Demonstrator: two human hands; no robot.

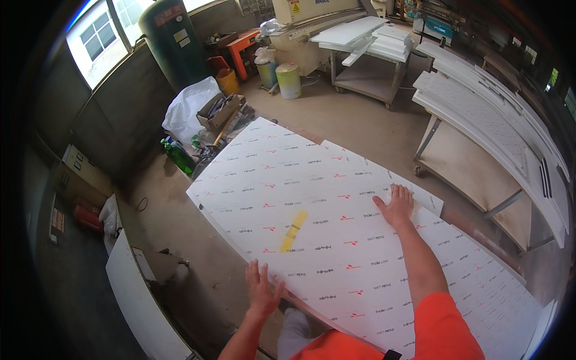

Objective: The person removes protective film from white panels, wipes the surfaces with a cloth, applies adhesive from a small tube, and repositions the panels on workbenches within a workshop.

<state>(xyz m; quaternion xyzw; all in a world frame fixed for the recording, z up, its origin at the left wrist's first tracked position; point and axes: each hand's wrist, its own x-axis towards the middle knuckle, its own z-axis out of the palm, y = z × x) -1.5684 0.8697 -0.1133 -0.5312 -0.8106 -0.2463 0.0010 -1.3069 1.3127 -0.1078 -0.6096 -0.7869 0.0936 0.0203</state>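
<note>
My left hand [261, 292] lies flat, fingers spread, on the near edge of the white panel [312, 204]. My right hand [396, 206] presses open-palmed on its far edge, gripping nothing. The panel spreads wide before me, a yellow tape strip [294, 231] between my hands. What carries it is hidden, perhaps a desk. Beyond stand green bottles [179, 155] and a cart [366, 63].

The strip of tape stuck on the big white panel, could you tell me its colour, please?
Yellow: the tape strip shows in the head view.
</note>
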